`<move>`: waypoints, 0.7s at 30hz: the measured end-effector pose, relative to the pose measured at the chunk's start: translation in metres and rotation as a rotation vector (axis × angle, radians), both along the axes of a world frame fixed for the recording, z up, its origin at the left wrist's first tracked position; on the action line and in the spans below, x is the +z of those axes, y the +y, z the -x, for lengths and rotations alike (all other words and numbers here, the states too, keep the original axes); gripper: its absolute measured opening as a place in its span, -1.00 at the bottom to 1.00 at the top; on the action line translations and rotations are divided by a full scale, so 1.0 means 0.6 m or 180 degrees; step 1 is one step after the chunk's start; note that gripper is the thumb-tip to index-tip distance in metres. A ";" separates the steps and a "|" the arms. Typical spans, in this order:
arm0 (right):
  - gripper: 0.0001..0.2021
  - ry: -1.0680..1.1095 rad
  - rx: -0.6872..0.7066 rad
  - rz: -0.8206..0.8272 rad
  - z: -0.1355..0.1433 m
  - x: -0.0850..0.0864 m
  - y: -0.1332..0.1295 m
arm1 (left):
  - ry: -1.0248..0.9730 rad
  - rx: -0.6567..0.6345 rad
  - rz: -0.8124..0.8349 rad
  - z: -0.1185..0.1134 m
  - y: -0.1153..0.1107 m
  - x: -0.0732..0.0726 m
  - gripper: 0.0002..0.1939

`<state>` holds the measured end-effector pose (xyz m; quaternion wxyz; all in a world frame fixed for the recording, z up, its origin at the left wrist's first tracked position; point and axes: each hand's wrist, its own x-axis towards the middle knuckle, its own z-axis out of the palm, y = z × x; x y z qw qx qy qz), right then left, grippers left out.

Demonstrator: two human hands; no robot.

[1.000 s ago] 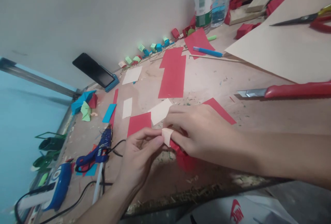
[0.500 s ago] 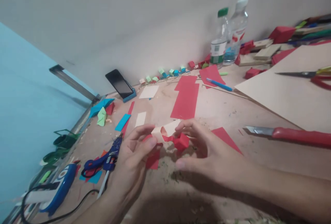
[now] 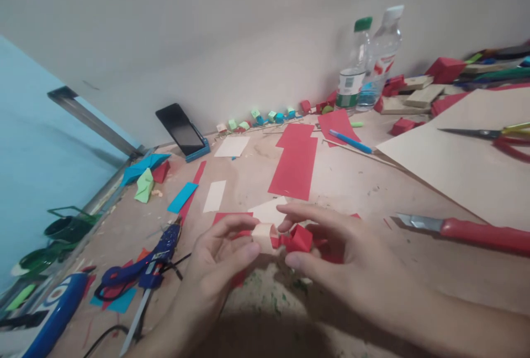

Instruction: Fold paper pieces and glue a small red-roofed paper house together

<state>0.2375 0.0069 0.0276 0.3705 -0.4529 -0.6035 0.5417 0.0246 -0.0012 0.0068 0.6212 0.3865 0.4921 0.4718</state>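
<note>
My left hand pinches a small folded cream paper box between thumb and fingers. A narrow red piece joins the box's right end to a red paper cube. Curled around that cube, my right hand has its thumb tip at the lower edge and fingertips by the upper left side. More red paper shows behind both hands, partly hidden. A cream paper sheet lies on the table just beyond the box.
Left are a blue glue gun, blue scissors and a phone on a stand. Red paper lies ahead. Right are a red-handled knife, scissors and a large cream sheet. Bottles stand behind.
Both hands and the joined paper pieces sit lower and further right in view. The cream sheet now lies apart from the box, and my right thumb has closed up to the red cube.
</note>
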 end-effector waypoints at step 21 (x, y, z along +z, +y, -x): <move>-0.83 -0.0656 0.0996 -0.0397 -0.024 0.032 0.023 | -0.0351 -0.0375 0.0522 0.008 0.004 0.008 -0.73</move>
